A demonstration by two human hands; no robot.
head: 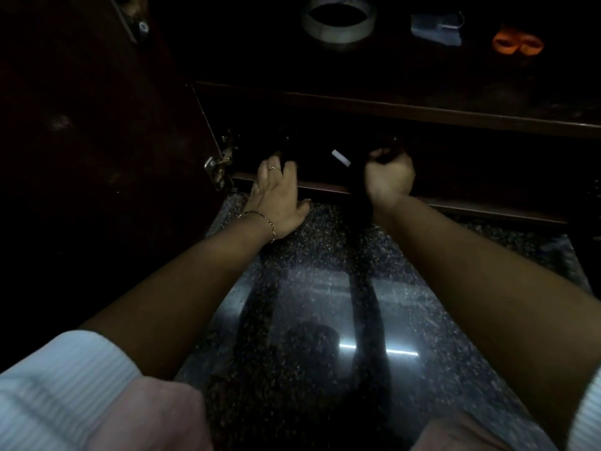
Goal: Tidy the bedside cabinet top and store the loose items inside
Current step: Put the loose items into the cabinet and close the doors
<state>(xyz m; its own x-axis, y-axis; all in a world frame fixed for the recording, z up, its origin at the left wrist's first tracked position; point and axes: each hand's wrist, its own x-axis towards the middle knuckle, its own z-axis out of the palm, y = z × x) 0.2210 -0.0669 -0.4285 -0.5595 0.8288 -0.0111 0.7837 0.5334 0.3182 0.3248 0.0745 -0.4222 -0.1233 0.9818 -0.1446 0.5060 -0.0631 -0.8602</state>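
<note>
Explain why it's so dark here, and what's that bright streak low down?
Head view: very dim, the cabinet inside near black, so what the left hand and right hand touch is lost; the polished floor mirrors a light as a bright streak; the tape roll at the top edge looks soft.

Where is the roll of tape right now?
The tape roll sits on the cabinet top, upper centre of the head view, left of the pale cloth item and orange handles.

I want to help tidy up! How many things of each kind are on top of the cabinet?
Tape roll: 1
Blue cloth: 1
Orange scissors: 1
Total: 3
</note>
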